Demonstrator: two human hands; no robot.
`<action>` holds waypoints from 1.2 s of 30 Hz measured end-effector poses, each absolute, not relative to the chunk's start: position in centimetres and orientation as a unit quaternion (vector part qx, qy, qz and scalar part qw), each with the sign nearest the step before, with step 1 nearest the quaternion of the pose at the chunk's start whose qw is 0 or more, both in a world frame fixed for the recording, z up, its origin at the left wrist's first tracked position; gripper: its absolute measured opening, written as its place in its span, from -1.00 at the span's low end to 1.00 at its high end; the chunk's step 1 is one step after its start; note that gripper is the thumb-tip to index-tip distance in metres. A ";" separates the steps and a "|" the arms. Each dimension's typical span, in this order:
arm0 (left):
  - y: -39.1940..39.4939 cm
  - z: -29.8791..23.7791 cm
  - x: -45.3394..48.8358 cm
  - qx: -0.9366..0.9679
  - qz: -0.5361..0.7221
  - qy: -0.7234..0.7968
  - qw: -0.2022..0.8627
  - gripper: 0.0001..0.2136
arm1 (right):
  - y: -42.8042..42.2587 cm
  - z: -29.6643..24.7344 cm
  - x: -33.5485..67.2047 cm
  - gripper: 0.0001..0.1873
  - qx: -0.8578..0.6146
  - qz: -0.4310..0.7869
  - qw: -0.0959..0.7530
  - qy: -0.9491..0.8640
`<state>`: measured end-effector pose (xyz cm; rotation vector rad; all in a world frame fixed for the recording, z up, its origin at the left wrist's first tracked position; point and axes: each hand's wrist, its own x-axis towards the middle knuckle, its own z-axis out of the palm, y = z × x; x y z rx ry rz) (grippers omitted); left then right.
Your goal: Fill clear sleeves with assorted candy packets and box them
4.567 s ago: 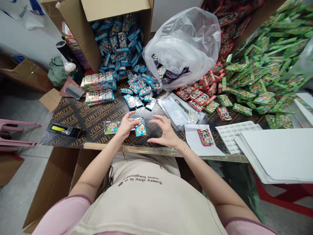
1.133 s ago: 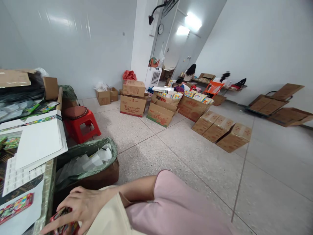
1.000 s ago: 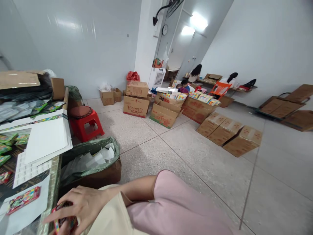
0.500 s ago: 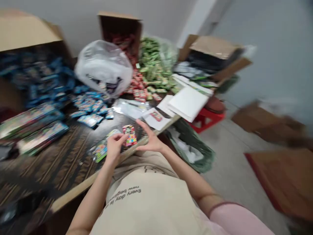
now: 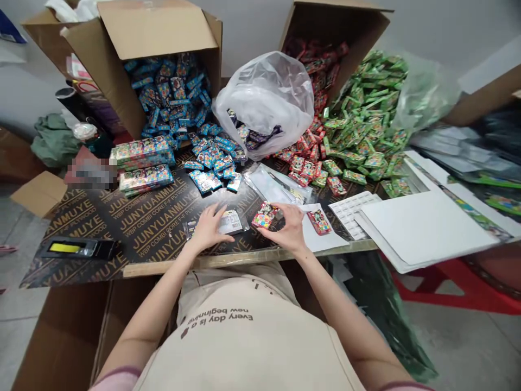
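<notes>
My right hand (image 5: 288, 229) pinches a small red printed box (image 5: 264, 216) by its right side, between thumb and fingers, just over the table's front part. My left hand (image 5: 209, 229) is open, its fingers spread over a clear plastic packet (image 5: 233, 221) with a printed insert. Part of that packet is hidden under the hand. To the right of my right hand, another small red box (image 5: 319, 221) lies on a sheet of white paper (image 5: 331, 239). Beyond my hands lie several clear plastic sleeves (image 5: 266, 184) and small blue boxes (image 5: 205, 181).
Cartons of blue boxes (image 5: 175, 89) and red boxes (image 5: 319, 60) stand at the back, with a plastic bag (image 5: 271, 92) between them. Green boxes (image 5: 366, 130) are heaped at right. White cards (image 5: 427, 225) overhang the front edge; a black tape-like tool (image 5: 77, 248) lies left.
My view has turned left and steadied. The red box has passed from my left hand's pinch to my right hand. My left hand has opened and spread over the plastic packet.
</notes>
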<state>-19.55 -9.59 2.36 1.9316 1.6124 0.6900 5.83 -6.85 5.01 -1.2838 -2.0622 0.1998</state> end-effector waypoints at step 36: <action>-11.0 3.3 -21.5 0.745 -0.019 0.647 0.161 -0.19 | 3.5 -0.3 4.9 -0.22 -0.451 0.118 0.181 -0.866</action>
